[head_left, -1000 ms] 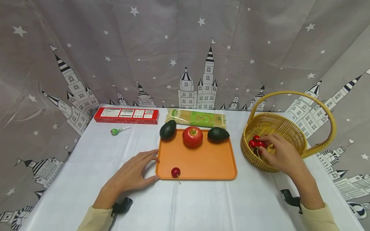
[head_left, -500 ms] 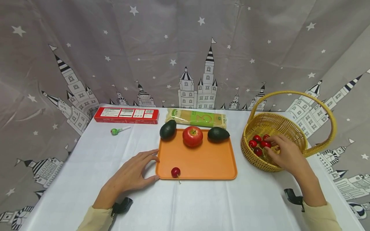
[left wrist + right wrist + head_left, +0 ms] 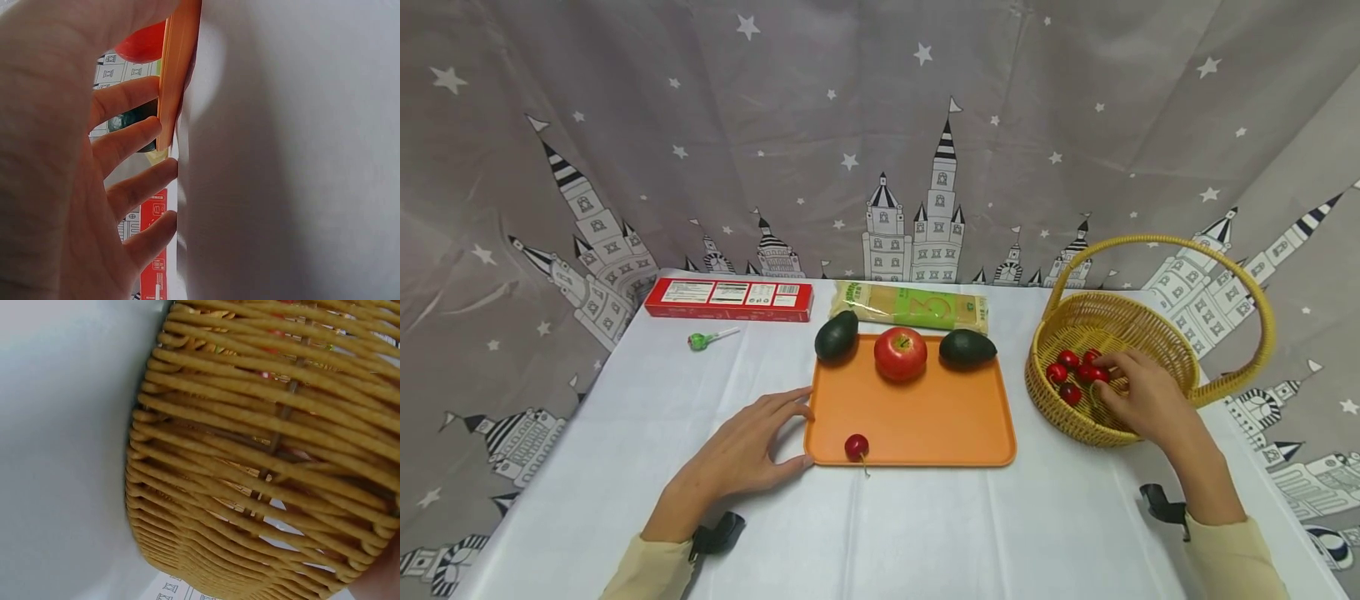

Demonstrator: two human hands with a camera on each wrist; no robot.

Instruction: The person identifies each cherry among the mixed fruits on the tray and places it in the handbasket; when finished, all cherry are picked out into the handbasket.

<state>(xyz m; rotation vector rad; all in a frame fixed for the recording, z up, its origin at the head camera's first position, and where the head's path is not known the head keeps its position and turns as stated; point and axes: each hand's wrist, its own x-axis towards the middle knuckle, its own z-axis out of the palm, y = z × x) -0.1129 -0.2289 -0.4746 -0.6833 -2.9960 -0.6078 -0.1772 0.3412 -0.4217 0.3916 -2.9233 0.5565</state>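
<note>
My right hand (image 3: 1150,400) reaches into the yellow wicker basket (image 3: 1045,400). Its thumb and fingertips pinch a red cherry (image 3: 1100,375) among several others on the basket floor. The right wrist view is mostly filled by the woven basket wall (image 3: 262,450), which hides the grip. At the left edge of the orange tray (image 3: 925,425), my left hand (image 3: 745,446) rests with fingers spread and fingertips touching the rim. One cherry (image 3: 856,447) lies near the tray's front edge, its stem over the rim. A red apple (image 3: 900,354) sits at the tray's back.
Two dark green avocados (image 3: 836,337) (image 3: 967,348) lie at the tray's back corners. Behind it is a noodle packet (image 3: 910,307). A red box (image 3: 728,299) and a green lollipop (image 3: 700,342) lie back left. The basket's tall handle (image 3: 1157,240) arches above its opening.
My right hand has shifted slightly to the right inside the basket, along with the cherry at its fingertips, uncovering more cherries. My left hand and the tray have stayed still.
</note>
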